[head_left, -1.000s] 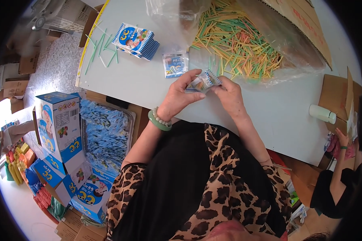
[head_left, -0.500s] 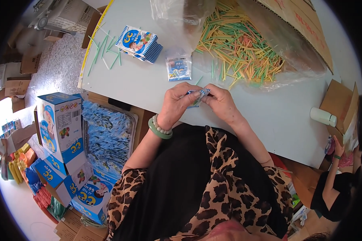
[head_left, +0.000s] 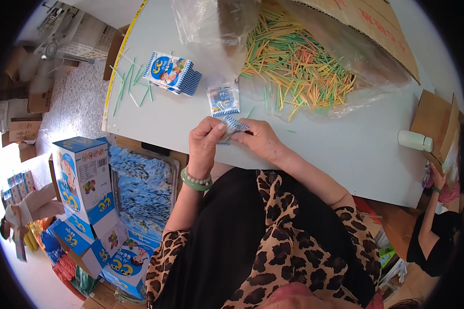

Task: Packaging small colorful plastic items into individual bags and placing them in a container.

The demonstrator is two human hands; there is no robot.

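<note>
Sachet (head_left: 231, 125), small and blue-striped, is being pinched above the near edge of the white table (head_left: 335, 149); around it, going from largest down, the heap of coloured sticks (head_left: 294, 67) is spilling from a clear bag, the tray of filled blue packets (head_left: 142, 188) is sitting left of the lap, and a stack of printed packs (head_left: 171, 73) is lying farther back. The left hand (head_left: 207, 141) and right hand (head_left: 260, 140) are both closing fingertips on it. Held so lightly over the edge, it could slip and drop into the lap.
</note>
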